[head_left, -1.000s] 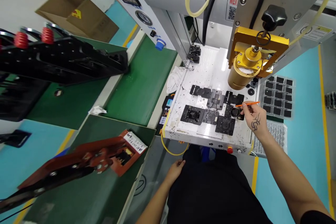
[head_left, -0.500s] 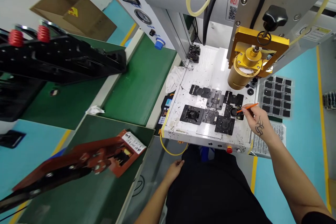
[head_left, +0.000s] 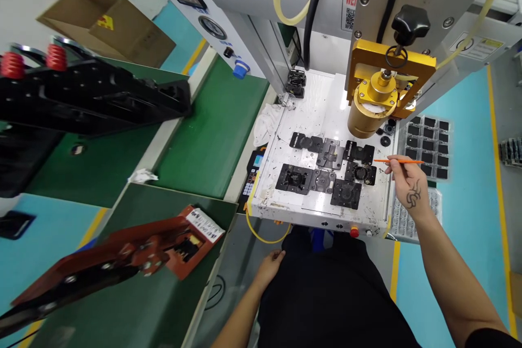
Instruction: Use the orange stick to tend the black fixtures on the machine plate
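Note:
My right hand (head_left: 408, 185) pinches a thin orange stick (head_left: 397, 161), held level just right of the black fixtures (head_left: 326, 169) on the white machine plate (head_left: 314, 114). The stick's tip hangs beside the right-hand fixture holding a round black part (head_left: 360, 173). A gold cylindrical press head (head_left: 369, 111) hangs above the plate's right side. My left hand (head_left: 269, 267) rests low by my lap, below the plate's front edge, fingers loosely curled with nothing seen in them.
A clear tray of black square parts (head_left: 428, 147) lies right of the plate. Green conveyor belts (head_left: 212, 130) run on the left, carrying a black jig (head_left: 89, 98) and a red-brown jig (head_left: 122, 255). A cardboard box (head_left: 110, 27) sits far left.
My right hand has drawn the orange stick away from the round part in the right-hand fixture, moving right and a little up. The left hand stays put.

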{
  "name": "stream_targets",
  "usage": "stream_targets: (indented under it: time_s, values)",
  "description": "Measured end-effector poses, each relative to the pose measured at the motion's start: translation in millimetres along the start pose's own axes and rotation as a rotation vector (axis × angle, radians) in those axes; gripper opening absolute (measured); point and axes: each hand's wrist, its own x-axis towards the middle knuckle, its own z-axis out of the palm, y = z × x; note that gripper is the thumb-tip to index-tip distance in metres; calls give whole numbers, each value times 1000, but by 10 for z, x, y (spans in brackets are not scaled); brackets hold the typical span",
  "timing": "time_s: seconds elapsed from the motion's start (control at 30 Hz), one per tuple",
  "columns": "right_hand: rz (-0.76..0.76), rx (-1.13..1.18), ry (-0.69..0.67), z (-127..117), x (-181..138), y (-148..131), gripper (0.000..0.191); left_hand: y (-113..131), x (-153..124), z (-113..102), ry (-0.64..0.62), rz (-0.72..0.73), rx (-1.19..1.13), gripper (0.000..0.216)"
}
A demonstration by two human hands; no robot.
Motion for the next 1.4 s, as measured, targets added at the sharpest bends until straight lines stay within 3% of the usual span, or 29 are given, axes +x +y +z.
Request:
stream_targets:
  time_s: [0.13,0.27,0.37,0.53,0.6,0.8,1.4]
  values:
    - [127,27,50,-181,-102,138,35,48,-5,-14,-4,10,0,43]
    - [236,5,15,-306,-216,261,40,101,-19,-40,-3,8,6,46]
    - [122,-82,-50,-259,-323,244,36,137,-41,-53,-11,14,11,49]
    - [-350,-335,-325,70,-472,62,23,161,-71,-57,-25,22,26,47]
    - [-445,-449,-382,194,-492,0,21,154,-77,-56,-29,19,33,44]
    - [-503,-597,-385,332,-475,-21,19,123,-76,-54,-8,-9,53,44]
    - [-483,-612,-382,421,-437,5,19,142,-90,-65,-21,11,60,41]
